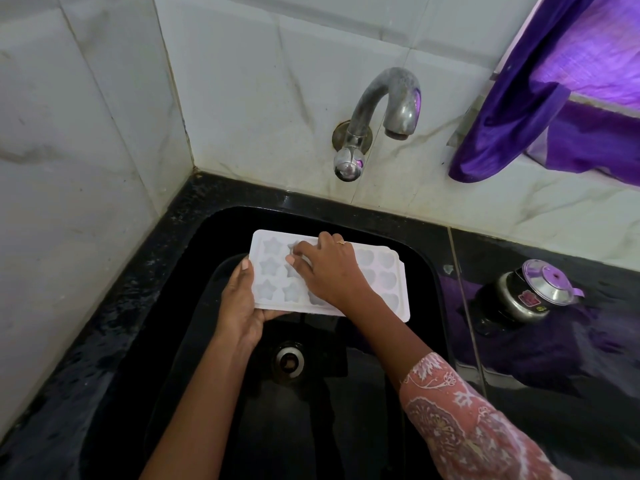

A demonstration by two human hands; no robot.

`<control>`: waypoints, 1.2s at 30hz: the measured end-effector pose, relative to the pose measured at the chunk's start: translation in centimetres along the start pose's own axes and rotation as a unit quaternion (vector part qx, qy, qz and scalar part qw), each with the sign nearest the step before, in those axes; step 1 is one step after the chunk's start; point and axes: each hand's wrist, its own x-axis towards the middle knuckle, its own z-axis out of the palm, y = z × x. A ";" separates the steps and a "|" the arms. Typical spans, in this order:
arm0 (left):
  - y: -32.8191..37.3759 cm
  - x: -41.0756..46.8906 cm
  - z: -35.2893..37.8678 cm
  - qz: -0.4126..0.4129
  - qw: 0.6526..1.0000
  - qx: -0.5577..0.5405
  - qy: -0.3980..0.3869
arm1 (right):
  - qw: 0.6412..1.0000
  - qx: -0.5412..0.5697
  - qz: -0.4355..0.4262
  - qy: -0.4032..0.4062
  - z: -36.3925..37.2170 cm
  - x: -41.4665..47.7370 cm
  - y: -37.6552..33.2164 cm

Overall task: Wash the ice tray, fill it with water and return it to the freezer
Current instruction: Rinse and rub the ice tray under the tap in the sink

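While your left hand (pixel 242 303) grips its end, the tray (pixel 384 282) hangs over the sink (pixel 420 306).
Your right hand (pixel 329 268) presses star cells, fingers bent; long axis left-right, tap (pixel 391 98) beyond its right half.

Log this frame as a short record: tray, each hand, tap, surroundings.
tray: white, star and heart cells, held over the sink
left hand: grips the tray's left end
right hand: fingertips on the star cells
tap: no water seen running
counter: metal pot, right of sink
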 end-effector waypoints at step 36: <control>-0.6 0.2 -0.2 0.011 1.000 -0.009 0.008 | 0.998 -0.015 -0.054 -0.031 0.3 1.2 -2.0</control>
